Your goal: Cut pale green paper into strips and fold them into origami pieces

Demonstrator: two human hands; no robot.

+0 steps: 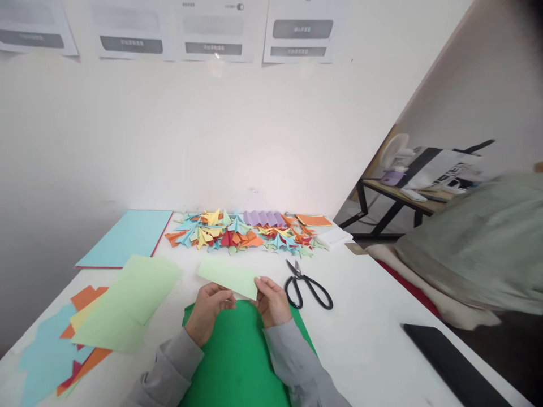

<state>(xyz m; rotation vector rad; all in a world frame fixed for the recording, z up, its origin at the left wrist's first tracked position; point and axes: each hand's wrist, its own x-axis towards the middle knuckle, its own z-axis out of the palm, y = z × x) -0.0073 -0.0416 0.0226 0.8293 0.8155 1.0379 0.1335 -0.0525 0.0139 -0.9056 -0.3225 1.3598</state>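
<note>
A small sheet of light green paper [227,277] is raised over the table, tilted, above the top of a green cloth-like sheet [240,362]. My right hand [272,301] pinches its right end between thumb and fingers. Along its lower left edge, my left hand [210,311] has its fingers curled against the paper, some of them partly hidden. To the right lie black-handled scissors [299,280], blades slightly apart and pointing away. Larger light green sheets [127,305] rest left of my hands.
Folded colourful paper pieces [237,232] are heaped along the wall. Blue card [127,237] lies at back left, paper scraps [48,345] at front left. A black flat object [449,362] sits near the right edge. Another person's leg [428,288] is beside the table.
</note>
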